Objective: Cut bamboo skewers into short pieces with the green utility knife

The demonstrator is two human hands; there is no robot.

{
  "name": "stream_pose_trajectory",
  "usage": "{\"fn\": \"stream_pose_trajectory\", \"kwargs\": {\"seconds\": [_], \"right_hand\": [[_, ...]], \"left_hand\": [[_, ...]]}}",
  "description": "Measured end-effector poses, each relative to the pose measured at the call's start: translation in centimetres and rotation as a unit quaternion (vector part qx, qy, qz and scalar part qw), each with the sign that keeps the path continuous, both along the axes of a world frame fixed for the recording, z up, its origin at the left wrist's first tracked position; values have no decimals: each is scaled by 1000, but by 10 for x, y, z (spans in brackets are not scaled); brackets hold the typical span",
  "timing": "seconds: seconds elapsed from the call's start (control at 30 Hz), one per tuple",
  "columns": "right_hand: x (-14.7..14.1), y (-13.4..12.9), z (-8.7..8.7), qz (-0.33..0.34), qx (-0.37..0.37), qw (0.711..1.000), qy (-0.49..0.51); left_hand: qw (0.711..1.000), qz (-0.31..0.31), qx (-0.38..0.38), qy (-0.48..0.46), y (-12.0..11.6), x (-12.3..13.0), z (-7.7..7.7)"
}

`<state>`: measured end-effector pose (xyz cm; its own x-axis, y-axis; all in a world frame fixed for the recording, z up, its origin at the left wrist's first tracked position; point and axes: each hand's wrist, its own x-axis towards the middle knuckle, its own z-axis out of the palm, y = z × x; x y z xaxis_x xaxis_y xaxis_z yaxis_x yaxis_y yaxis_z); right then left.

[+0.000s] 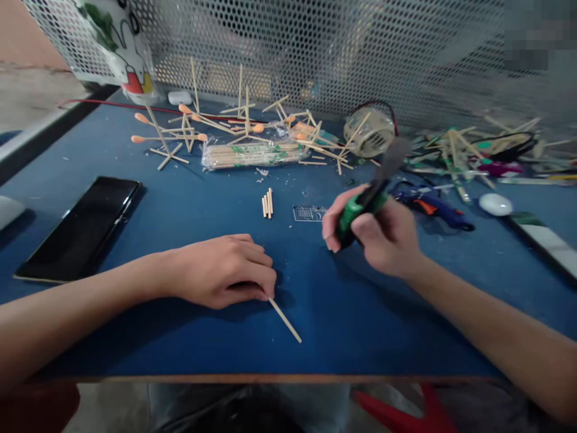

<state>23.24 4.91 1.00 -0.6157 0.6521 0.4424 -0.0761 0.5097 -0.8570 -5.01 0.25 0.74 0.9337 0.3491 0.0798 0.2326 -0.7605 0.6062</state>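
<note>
My left hand [229,270] rests near the front of the blue table, thumb and fingers pinched on a thin wooden stick [285,320]. The stick slants out toward the table edge; its other end is hidden under the fingers. To the right, my right hand [383,231] is closed round a knife [363,207] with a green and black handle. Its broad grey blade points up and away, blurred. Beyond the left hand lie several short cut stick pieces [267,204], side by side. A small printed marking [309,213] shows beside my right hand's fingers.
A clear pack of sticks [252,154] lies at the back among stick frames with orange tips [142,118]. A black phone [81,228] is at left. A blue glue gun [435,207], a white egg-shaped object [496,204] and a stick pile [460,150] sit at right. Perforated metal mesh [288,48] stands behind.
</note>
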Motion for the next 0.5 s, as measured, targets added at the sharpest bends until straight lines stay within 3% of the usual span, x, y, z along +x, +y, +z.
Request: {"fn": "stream_pose_trajectory", "kwargs": {"seconds": [0.2, 0.4, 0.5], "right_hand": [[8, 0, -22, 19, -40, 996, -83], [16, 1, -22, -30, -46, 994, -92], [19, 1, -18, -34, 12, 993, -117]], "left_hand": [[1000, 5, -2, 5, 0, 2, 1], [1000, 13, -10, 11, 1, 3, 1], [1000, 17, -7, 10, 1, 3, 2]]}}
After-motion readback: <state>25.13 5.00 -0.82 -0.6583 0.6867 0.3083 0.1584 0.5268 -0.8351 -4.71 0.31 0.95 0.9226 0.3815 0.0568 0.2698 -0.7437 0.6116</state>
